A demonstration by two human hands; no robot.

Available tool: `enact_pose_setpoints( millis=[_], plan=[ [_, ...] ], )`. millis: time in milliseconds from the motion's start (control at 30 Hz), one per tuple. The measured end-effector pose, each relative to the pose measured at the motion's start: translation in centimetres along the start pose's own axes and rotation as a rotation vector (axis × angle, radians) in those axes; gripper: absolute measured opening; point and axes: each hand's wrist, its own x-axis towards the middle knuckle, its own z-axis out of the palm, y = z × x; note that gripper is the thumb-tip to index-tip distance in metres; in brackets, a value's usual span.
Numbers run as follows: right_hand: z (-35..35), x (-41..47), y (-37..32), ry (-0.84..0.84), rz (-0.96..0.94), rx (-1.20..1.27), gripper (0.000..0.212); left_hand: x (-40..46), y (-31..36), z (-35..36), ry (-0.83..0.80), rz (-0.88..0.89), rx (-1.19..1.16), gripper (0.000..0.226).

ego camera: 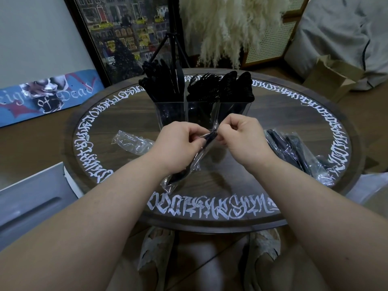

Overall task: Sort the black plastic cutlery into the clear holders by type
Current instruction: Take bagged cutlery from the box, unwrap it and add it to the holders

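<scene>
Above the middle of the round table, my left hand [180, 141] and my right hand [243, 137] both pinch the top end of a wrapped black cutlery piece [184, 169] in a clear plastic sleeve, which hangs down toward the table. Behind my hands stand three clear holders: the left holder [170, 114] has knives, the middle holder [199, 114] has forks, and the right holder [235, 108] has spoons. A pile of wrapped black cutlery [298, 152] lies at the right of the table.
An empty clear wrapper [134, 141] lies on the table left of my hands. The round wooden table [210, 185] carries white lettering around its rim. A tripod, a framed picture and pampas grass stand behind it; a cardboard box sits at the right.
</scene>
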Motion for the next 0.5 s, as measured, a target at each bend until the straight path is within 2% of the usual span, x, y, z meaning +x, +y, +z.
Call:
enact_pose_setpoints(
  millis=[133,200,267,333,400,500],
  plan=[
    [-0.03,0.34,0.04,0.000,0.079,0.137,0.019,0.24,0.00,-0.10,-0.025,-0.039,-0.028,0.020],
    [-0.35,0.60,0.09,0.017,0.110,0.248,0.029,0.32,-0.12,-0.38,-0.004,-0.068,-0.038,0.020],
    [-0.64,0.54,0.07,-0.016,0.113,0.290,0.030,0.29,-0.21,-0.57,0.029,-0.075,-0.023,0.021],
    [-0.49,0.17,0.05,-0.066,0.092,0.250,0.023,0.13,-0.16,-0.66,0.046,-0.070,0.028,0.022],
    [-0.15,-0.09,0.31,-0.071,0.011,0.108,0.012,-0.01,-0.11,-0.66,0.048,-0.058,0.067,0.021],
    [0.36,-0.34,0.51,-0.028,-0.105,-0.131,0.014,-0.08,-0.26,-0.50,0.040,-0.033,0.081,0.018]
  ],
)
